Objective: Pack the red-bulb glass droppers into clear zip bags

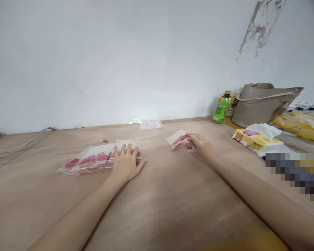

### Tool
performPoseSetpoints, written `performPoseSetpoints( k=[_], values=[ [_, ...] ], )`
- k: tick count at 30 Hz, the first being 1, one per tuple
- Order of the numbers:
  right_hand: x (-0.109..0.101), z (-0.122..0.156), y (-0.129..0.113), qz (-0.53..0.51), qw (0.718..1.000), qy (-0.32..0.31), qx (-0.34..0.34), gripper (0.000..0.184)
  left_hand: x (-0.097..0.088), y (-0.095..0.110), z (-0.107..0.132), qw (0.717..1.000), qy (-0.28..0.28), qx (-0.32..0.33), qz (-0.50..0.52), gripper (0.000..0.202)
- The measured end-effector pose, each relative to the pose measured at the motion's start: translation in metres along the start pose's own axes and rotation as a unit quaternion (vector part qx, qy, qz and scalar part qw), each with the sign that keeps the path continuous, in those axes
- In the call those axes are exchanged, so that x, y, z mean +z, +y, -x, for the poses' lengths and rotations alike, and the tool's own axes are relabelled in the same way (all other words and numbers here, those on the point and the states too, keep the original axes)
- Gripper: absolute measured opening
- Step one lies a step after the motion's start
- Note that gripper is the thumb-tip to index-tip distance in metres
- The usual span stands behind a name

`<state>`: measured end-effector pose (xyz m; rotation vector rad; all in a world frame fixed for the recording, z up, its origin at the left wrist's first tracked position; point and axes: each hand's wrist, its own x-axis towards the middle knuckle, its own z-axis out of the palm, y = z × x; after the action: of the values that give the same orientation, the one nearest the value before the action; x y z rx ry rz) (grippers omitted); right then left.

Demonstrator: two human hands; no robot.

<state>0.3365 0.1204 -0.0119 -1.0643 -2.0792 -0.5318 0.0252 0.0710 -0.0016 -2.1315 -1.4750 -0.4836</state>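
Observation:
Several clear zip bags [90, 158] with pink-red pieces inside lie overlapping in a row on the left of the table. My left hand [125, 162] rests flat on the right end of that row, its fingers spread. Farther right, my right hand [201, 146] pinches the edge of a small zip bag [178, 139], also with pink-red pieces in it. This bag is tilted, and the fingers partly cover it; a second bag may be under it, but I cannot tell. What exactly the pieces are is too small to make out.
Against the wall lies a flat clear bag [151, 124]. At the right stand a green drink bottle [222, 107], a grey bag [256, 108], a yellow tissue box [256, 139] and yellow packaging [300, 125]. A grey cable [23, 148] crosses the left edge of the brown table [151, 209].

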Motion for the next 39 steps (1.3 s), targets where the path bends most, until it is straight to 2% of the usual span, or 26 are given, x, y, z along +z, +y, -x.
performPoseSetpoints(
  k=[5,7,8,10,12,15,17,19,22,27,32,36,39],
  values=[
    [-0.015,0.024,0.020,0.038,0.992,-0.112,0.032,0.018,0.000,0.002,0.000,0.999,-0.035,-0.004,0.029,0.038],
    [-0.019,0.031,0.020,0.085,0.989,-0.117,0.040,0.018,-0.001,0.006,-0.003,0.998,-0.042,0.003,0.052,0.036],
    [-0.021,0.032,0.018,0.108,0.988,-0.097,0.047,0.019,-0.001,0.009,-0.004,0.997,-0.045,0.007,0.065,0.035],
    [-0.024,0.031,0.010,0.127,0.990,-0.041,0.052,0.022,0.001,0.019,-0.007,0.994,-0.049,0.019,0.096,0.035],
    [-0.026,0.025,-0.004,0.086,0.996,-0.014,0.024,0.023,0.006,0.032,-0.011,0.990,-0.051,0.029,0.128,0.037],
    [-0.023,0.014,-0.032,-0.027,0.996,-0.059,-0.060,0.021,0.016,0.049,-0.016,0.984,-0.044,0.028,0.170,0.050],
    [-0.016,0.006,-0.049,-0.069,0.989,-0.099,-0.091,0.027,0.021,0.053,-0.018,0.979,-0.041,0.031,0.197,0.056],
    [-0.007,-0.002,-0.059,-0.080,0.985,-0.119,-0.095,0.033,0.025,0.049,-0.019,0.972,-0.047,0.053,0.224,0.050],
    [0.005,-0.011,-0.062,-0.076,0.984,-0.131,-0.088,0.034,0.025,0.031,-0.018,0.958,-0.062,0.103,0.261,0.035],
    [0.008,-0.014,-0.057,-0.056,0.988,-0.135,-0.056,0.035,0.023,0.011,-0.016,0.947,-0.063,0.128,0.288,0.032],
    [0.009,-0.009,-0.056,-0.095,0.985,-0.144,-0.010,0.040,0.017,0.021,-0.013,0.949,-0.051,0.104,0.293,0.041],
    [0.012,-0.006,-0.061,-0.196,0.970,-0.139,-0.025,0.051,0.015,0.029,-0.011,0.946,-0.057,0.105,0.300,0.052],
    [0.013,-0.003,-0.064,-0.263,0.956,-0.123,-0.042,0.053,0.017,0.028,-0.011,0.946,-0.057,0.102,0.304,0.048]
  ],
)
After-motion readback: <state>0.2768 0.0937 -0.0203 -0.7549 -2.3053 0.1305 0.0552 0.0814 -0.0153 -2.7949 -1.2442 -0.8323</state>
